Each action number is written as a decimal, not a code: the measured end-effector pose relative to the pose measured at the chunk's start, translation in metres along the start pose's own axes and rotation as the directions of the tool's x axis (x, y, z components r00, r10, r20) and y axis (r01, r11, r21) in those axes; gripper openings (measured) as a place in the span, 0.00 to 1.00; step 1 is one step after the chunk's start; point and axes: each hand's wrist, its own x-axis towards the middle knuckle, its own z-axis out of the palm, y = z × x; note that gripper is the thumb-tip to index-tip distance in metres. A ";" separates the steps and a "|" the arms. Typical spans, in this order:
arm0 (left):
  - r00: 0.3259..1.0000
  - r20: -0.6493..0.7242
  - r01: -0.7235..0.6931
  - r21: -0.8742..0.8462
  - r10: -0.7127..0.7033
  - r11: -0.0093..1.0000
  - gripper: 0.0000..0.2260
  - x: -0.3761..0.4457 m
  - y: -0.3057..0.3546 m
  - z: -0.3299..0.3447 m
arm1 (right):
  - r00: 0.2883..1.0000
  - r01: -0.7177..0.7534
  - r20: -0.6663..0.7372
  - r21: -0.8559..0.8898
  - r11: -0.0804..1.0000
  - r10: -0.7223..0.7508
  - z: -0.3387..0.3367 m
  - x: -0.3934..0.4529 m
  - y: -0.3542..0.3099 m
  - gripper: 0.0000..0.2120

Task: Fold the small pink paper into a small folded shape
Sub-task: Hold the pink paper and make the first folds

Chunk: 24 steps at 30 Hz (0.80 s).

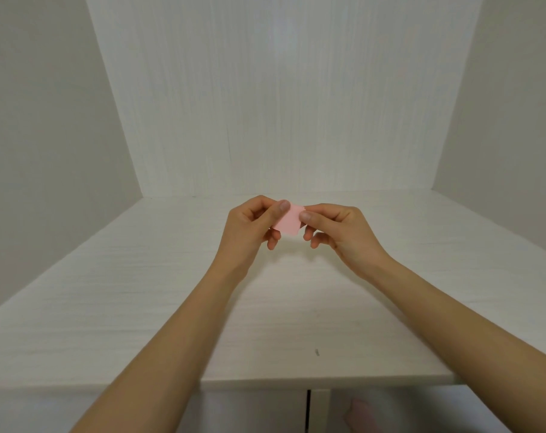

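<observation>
A small pink paper (290,220) is held in the air above the white table (171,307), near its far edge. My left hand (253,225) pinches the paper's left side between thumb and fingers. My right hand (334,228) pinches its right side, thumb on the near face. The paper looks like a small, roughly square piece tilted toward me; its far side and any folds behind it are hidden by my fingers.
White walls close the table in at the back (284,104), the left (46,120) and the right (515,120). A small dark mark (317,352) lies on the tabletop near the front edge. Cabinet fronts (265,410) show below the front edge.
</observation>
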 end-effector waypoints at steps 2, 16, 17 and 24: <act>1.000 0.008 -0.003 0.001 0.003 1.000 0.09 -0.001 0.001 0.000 | 1.000 0.000 -0.009 -0.002 1.000 0.000 0.000 0.000 -0.001 0.05; 1.000 0.019 -0.006 0.024 0.005 1.000 0.07 -0.001 0.001 0.000 | 1.000 -0.011 -0.014 0.024 1.000 0.011 0.000 0.001 0.000 0.05; 1.000 0.020 -0.007 0.025 0.006 1.000 0.07 -0.001 0.001 0.000 | 1.000 -0.010 -0.015 0.023 1.000 0.010 0.000 0.001 0.000 0.06; 1.000 0.024 -0.011 0.023 0.010 1.000 0.06 -0.002 0.001 0.000 | 1.000 -0.004 -0.026 0.007 1.000 0.004 0.000 0.000 0.000 0.05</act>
